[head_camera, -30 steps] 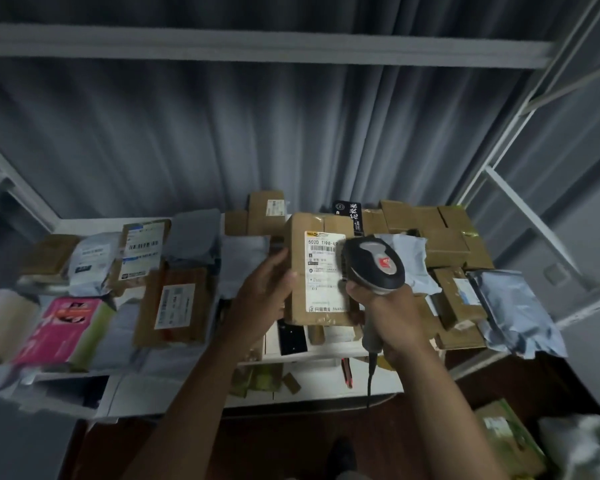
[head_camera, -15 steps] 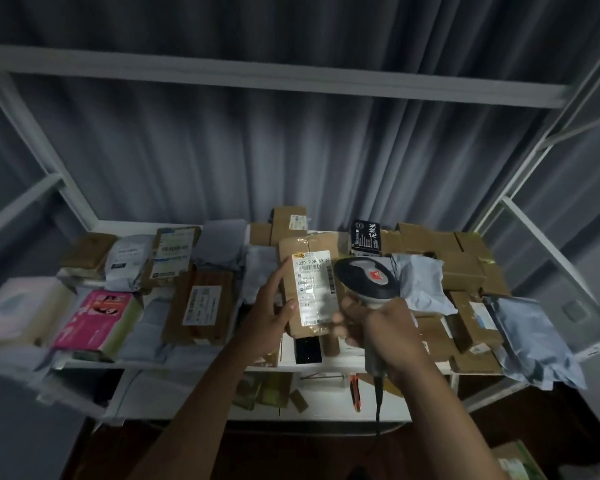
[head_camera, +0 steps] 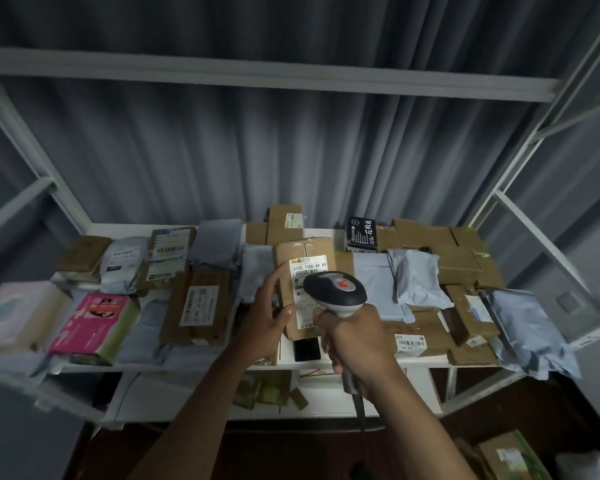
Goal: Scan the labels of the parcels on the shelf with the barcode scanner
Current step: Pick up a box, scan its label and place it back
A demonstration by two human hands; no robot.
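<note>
Left hand point(head_camera: 266, 318) pinches the small brown parcel point(head_camera: 303, 271) by its left edge, propped above the shelf point(head_camera: 201, 365) mid-row, looks light and stiff so edge-holding seems fine, while right hand point(head_camera: 355, 336) wraps the barcode scanner point(head_camera: 336, 293) handle, aimed at the label point(head_camera: 309, 282).

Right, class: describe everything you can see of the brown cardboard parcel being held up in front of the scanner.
The brown cardboard parcel is a tall, narrow box, taped along its top seam. It stands roughly upright above the shelf, tilted slightly. A white shipping label on its front shows "502D T198-69 69" and barcodes. The left hand grips its left edge, thumb on the label. The barcode scanner, held by the right hand, covers part of the label.
</note>
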